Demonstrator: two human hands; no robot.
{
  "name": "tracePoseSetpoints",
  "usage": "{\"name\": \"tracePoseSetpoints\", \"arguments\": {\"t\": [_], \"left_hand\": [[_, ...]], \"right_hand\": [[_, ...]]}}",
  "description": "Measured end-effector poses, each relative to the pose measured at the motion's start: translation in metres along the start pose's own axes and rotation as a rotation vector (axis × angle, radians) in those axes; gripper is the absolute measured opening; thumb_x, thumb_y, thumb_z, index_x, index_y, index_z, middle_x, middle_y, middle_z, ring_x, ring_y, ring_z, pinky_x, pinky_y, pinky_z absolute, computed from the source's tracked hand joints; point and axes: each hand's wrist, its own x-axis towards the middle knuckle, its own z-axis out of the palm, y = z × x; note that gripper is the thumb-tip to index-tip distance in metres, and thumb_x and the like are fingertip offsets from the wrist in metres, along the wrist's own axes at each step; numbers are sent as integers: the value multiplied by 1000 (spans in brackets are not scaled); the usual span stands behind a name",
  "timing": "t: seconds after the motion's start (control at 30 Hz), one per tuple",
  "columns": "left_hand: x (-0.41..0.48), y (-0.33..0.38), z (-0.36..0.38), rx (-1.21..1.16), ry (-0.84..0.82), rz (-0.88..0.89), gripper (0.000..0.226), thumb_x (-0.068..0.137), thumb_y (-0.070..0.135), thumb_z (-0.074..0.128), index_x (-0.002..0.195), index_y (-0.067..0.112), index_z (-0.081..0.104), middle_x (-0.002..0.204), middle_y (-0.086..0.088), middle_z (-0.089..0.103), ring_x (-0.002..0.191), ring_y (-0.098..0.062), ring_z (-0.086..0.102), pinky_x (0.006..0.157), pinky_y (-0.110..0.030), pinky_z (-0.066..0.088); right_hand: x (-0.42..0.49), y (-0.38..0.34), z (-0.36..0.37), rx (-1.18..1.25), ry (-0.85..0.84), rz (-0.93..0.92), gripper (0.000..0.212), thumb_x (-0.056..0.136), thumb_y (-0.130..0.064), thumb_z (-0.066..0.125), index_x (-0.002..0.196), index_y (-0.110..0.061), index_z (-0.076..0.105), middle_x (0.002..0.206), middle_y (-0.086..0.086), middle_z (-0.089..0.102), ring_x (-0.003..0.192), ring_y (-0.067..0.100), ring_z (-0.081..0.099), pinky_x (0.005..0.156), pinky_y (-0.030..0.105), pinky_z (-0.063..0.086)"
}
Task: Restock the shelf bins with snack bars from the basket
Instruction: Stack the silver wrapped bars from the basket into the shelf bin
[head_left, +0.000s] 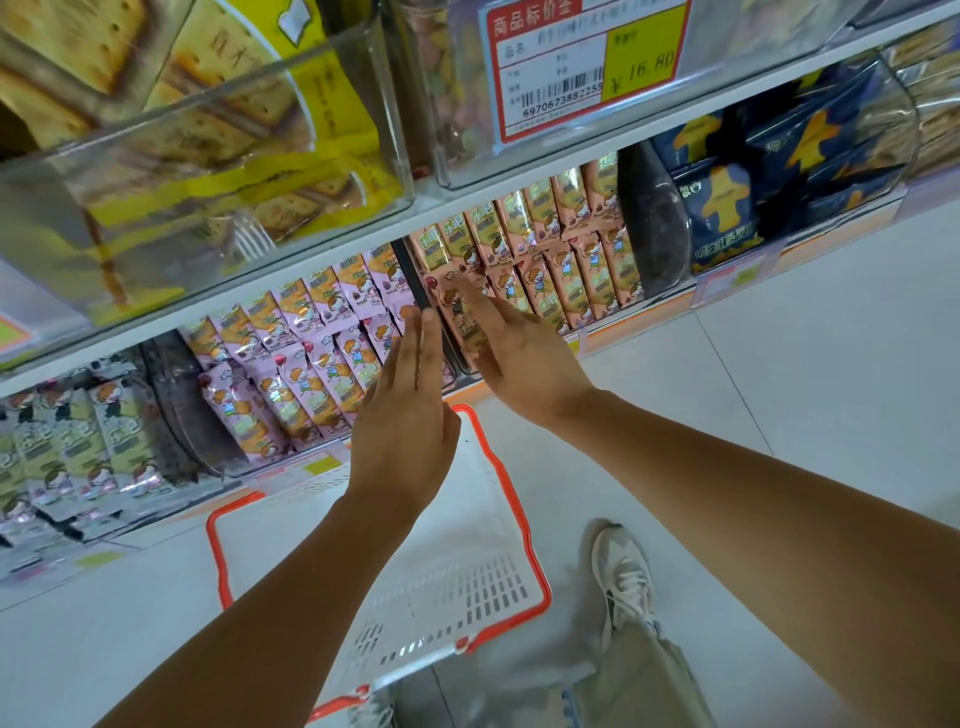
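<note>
The person's right hand (519, 358) lies flat, fingers straight and together, holding nothing. Its fingertips rest on the front row of peach-wrapped snack bars (571, 270) in a clear shelf bin. Just to its left, the left hand (410, 415) is also unclenched and grips nothing. Its fingers are straight and turned edge-on, their tips at the dark divider (415, 280) between that bin and the next.

Beyond the left hand, the neighbouring bin holds rows of pink-wrapped snack bars (311, 353) showing the same cartoon child. Further left is a bin of pale green bars (114, 421). To the right of the right hand, a bin holds dark blue packs (722, 208) printed with a yellow mushroom shape.

Above both hands, on the upper shelf, a red-bordered price tag (582, 67) reads "¥16.80" beside a barcode number beginning 69706738. A clear bin there holds yellow cracker packs (234, 104). Below the wrists, on the pale floor, sits a white basket (535, 571) with an orange rim.
</note>
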Motion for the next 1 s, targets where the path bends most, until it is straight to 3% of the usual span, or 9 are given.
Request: {"name": "tracePoseSetpoints", "arguments": {"t": [0.17, 0.3, 0.4, 0.47, 0.57, 0.67, 0.77, 0.83, 1.0], "left_hand": [[1, -2, 0, 54, -32, -8, 84, 95, 17, 48, 154, 17, -13, 163, -2, -11, 150, -23, 6, 114, -40, 30], [1, 4, -5, 116, -46, -36, 83, 94, 18, 52, 155, 15, -5, 163, -9, -5, 149, -29, 10, 114, -44, 28], [3, 10, -11, 223, 38, -19, 78, 86, 16, 57, 153, 3, 18, 159, -22, 11, 146, -38, 18, 114, -49, 26], [10, 15, -14, 305, 118, 59, 70, 84, 18, 48, 148, -2, 30, 156, -25, 20, 144, -40, 22, 114, -51, 26], [30, 26, -20, 382, 147, 179, 65, 88, 27, 29, 147, 1, 34, 157, -23, 21, 145, -38, 20, 117, -53, 23], [56, 37, -22, 509, 53, 214, 65, 94, 34, 26, 153, 6, 22, 160, -19, 9, 149, -35, 8, 121, -50, 10], [82, 46, -15, 572, -98, 154, 67, 98, 37, 28, 155, 13, 1, 160, -17, -13, 149, -32, -11, 120, -49, -1], [93, 47, -7, 608, -153, 88, 70, 99, 39, 28, 155, 12, -5, 159, -15, -20, 148, -31, -16, 120, -49, -1], [102, 50, 3, 706, -172, -32, 71, 99, 42, 27, 154, 11, -6, 159, -11, -23, 149, -29, -11, 119, -49, 6]], "right_hand": [[-7, 1, 9, -130, 28, 9, 58, 91, -22, 42, 147, -8, 39, 100, 12, 69, 84, 32, 67, 87, 43, 48], [2, 1, 1, -107, -153, 63, 59, 99, -27, 44, 154, -18, 24, 116, 9, 63, 103, 30, 62, 99, 43, 40], [0, 6, -8, -62, -257, 78, 63, 100, -26, 45, 155, -21, 16, 131, 8, 57, 118, 27, 54, 108, 42, 31], [-3, 10, -15, -43, -198, 49, 59, 98, -25, 45, 153, -18, 25, 139, 10, 52, 124, 30, 51, 110, 46, 33], [-4, 30, -31, -108, 40, 56, 56, 92, -23, 43, 146, -10, 39, 139, 16, 50, 122, 34, 53, 102, 48, 42], [6, 56, -55, -210, 62, 136, 63, 90, -18, 52, 150, -10, 31, 153, 19, 32, 138, 37, 36, 108, 48, 35], [22, 73, -72, -299, -181, 216, 72, 93, -23, 53, 155, -19, 15, 163, 11, -1, 149, 33, 10, 114, 47, 26], [28, 81, -78, -343, -339, 237, 79, 94, -27, 55, 156, -21, 6, 162, 6, -17, 150, 31, 2, 116, 45, 23], [30, 98, -84, -409, -365, 133, 84, 93, -22, 56, 156, -21, 0, 160, 6, -23, 150, 27, 2, 115, 43, 26]]}}
